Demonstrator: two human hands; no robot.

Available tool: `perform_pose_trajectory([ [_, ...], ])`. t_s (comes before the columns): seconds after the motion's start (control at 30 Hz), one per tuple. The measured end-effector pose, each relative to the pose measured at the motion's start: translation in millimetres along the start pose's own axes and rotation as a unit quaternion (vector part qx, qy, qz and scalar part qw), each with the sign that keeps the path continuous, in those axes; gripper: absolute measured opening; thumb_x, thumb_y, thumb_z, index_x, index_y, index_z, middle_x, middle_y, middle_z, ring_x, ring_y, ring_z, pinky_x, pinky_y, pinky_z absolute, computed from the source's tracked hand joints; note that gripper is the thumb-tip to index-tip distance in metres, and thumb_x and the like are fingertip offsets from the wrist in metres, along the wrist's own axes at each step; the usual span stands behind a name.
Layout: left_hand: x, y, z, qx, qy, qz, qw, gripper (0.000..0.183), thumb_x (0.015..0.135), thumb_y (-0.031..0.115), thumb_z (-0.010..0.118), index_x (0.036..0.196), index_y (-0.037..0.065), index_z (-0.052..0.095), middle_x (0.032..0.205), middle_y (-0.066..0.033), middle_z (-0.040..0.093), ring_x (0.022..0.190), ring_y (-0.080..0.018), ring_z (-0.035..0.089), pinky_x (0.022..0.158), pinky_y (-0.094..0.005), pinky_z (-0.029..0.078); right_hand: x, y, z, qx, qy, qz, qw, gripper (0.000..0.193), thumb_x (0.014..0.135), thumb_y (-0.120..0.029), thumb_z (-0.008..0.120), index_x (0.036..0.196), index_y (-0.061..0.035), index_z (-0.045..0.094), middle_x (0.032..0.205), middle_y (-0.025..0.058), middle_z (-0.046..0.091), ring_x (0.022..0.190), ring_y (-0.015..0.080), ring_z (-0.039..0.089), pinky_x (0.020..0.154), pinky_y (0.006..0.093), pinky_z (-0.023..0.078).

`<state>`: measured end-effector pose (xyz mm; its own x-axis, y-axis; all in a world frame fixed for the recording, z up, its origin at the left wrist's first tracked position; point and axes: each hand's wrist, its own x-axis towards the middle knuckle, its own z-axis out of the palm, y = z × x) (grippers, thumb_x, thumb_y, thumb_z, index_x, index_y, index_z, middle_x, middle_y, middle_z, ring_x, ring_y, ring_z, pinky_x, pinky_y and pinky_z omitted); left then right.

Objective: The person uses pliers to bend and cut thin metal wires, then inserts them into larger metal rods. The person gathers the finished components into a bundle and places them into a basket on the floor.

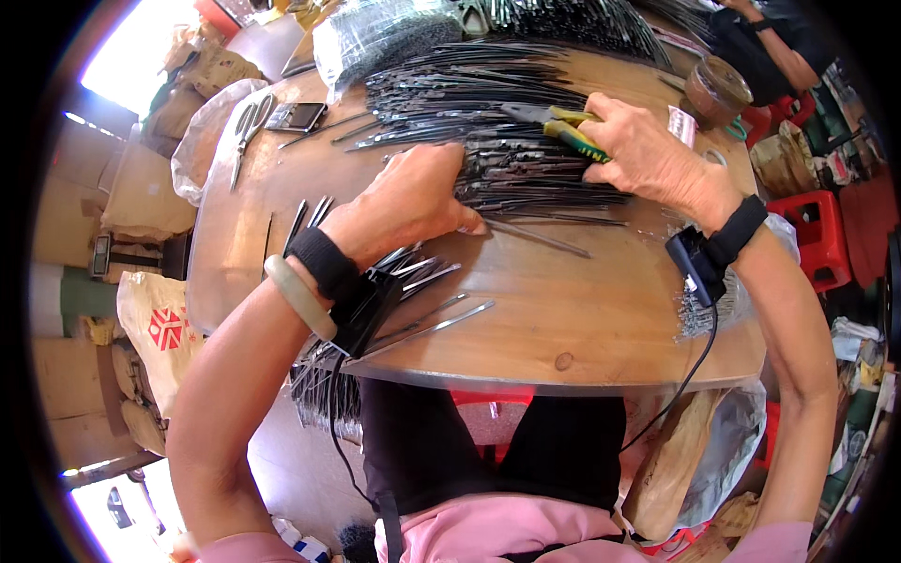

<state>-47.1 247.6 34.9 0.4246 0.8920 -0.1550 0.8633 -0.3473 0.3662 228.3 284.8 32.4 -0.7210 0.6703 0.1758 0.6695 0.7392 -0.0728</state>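
Observation:
My left hand (pixel 413 199) rests fingers-down on a big heap of thin dark metal rods (pixel 526 169) lying across a round wooden table (pixel 582 319). It presses on the near left edge of the heap. My right hand (pixel 648 150) is closed around pliers with yellow-green handles (pixel 568 127), whose jaws point left over the rods. Loose rods (pixel 432 324) lie near the table's front edge under my left wrist. Both wrists wear black bands with a small device.
Scissors (pixel 246 127) and a dark phone-like slab (pixel 296 116) lie at the table's far left. A brown tape roll (pixel 715 89) sits far right. More rods in clear plastic (pixel 375 38) lie beyond. Another person's arm (pixel 779 47) shows top right; red stools (pixel 812 230) stand right.

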Motion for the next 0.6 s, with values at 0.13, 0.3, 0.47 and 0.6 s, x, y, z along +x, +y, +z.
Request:
perform_pose_trajectory([
  [0.13,-9.7,4.8,0.2,0.009,-0.018,0.029,0.999,0.061,0.063,0.031,0.088,0.103,-0.007,0.062,0.096,-0.0279,0.066,0.098,-0.0443,0.063,0.084,-0.0466,0.049,-15.6,-12.0,3.9,-0.001,0.014,-0.011,1.0,0.032,0.07,-0.016,0.081,0.091,0.0027,0.065,0.098,0.0167,0.051,0.095,0.0339,0.06,0.083,0.042,0.053],
  [0.3,-22.6,13.4,2.3,0.002,0.035,0.013,0.999,0.065,0.065,0.03,0.086,0.111,-0.006,0.058,0.096,-0.0267,0.066,0.099,-0.0429,0.062,0.085,-0.0466,0.049,-32.1,-27.9,2.3,0.021,0.05,-0.013,0.998,0.034,0.071,-0.021,0.08,0.09,0.0029,0.065,0.096,0.0169,0.052,0.093,0.035,0.061,0.083,0.0434,0.052],
  [0.47,-38.3,27.4,-3.6,0.061,0.119,0.023,0.991,0.057,0.071,0.027,0.081,0.113,-0.004,0.06,0.106,-0.0227,0.063,0.1,-0.0425,0.061,0.083,-0.0461,0.049,-61.0,-39.3,-34.4,0.083,0.105,0.086,0.987,0.032,0.078,-0.025,0.076,0.091,0.0025,0.067,0.097,0.0179,0.057,0.086,0.0381,0.061,0.077,0.0442,0.049],
  [0.6,-62.0,38.9,-0.1,0.037,0.172,0.105,0.979,0.039,0.08,0.014,0.073,0.115,0.001,0.062,0.106,-0.0152,0.06,0.1,-0.0372,0.059,0.084,-0.0433,0.048,-124.3,-89.2,-79.6,0.288,0.189,0.193,0.919,0.024,0.085,-0.021,0.071,0.096,0.0008,0.069,0.09,0.0075,0.061,0.079,0.016,0.06,0.071,0.0298,0.046],
])
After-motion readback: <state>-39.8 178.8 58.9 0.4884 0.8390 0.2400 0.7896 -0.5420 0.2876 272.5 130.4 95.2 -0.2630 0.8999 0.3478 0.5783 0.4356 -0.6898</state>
